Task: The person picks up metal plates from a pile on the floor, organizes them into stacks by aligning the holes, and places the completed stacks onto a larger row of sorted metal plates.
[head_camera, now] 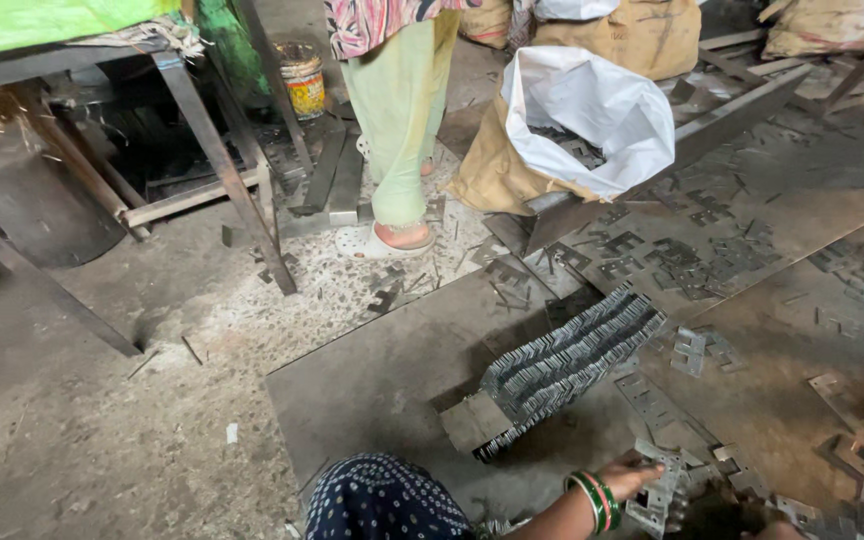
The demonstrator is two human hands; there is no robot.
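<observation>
left hand (642,475) fingers curled round a stamped metal plate (664,492), right hand unseen; sharp edges could nick them, and the stacked row (572,365) just beyond could topple if bumped.

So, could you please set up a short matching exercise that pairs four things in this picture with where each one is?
Things:
1. stacked row of metal plates
2. white-lined sack
3. paint tin
4. green bangles

Places:
A. on the wrist of the left hand
B. on the flat steel sheet
C. top right, behind the loose stampings
D. beside the metal table legs, top centre

Pairs: 1-B, 2-C, 3-D, 4-A
</observation>
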